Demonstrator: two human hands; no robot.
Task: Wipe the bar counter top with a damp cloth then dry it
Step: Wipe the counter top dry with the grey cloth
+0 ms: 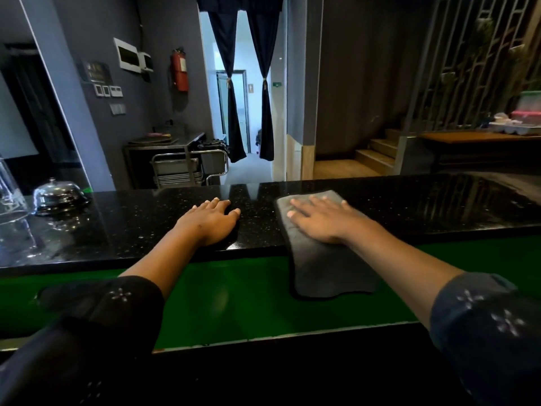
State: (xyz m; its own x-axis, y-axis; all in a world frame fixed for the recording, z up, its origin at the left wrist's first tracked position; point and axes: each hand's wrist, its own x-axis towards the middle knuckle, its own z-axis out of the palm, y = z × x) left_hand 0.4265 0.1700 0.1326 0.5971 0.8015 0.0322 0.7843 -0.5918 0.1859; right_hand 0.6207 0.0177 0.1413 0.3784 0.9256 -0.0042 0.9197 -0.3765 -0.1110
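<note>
2 bare hands are working a black speckled bar counter top (380, 206) in the head view. The right hand (317, 219) is lying flat, fingers straight, pressing a grey cloth (322, 265) onto the stone; the cloth's far end is sitting on the counter while its near end is hanging over the near edge, above a green ledge (234, 300). The left hand (212, 219) is resting released and empty on the bare surface just left of the cloth, apparently bracing. A steel bell (57, 194) and an upturned glass (11, 197) are standing at the far left. Judging by the streaked sheen at the right, a wiping pass seems to be in hand, though whether damp or dry cannot be told. The next move is probably calling for sliding the cloth leftward, lifting the left hand clear and working around the bell.
</note>
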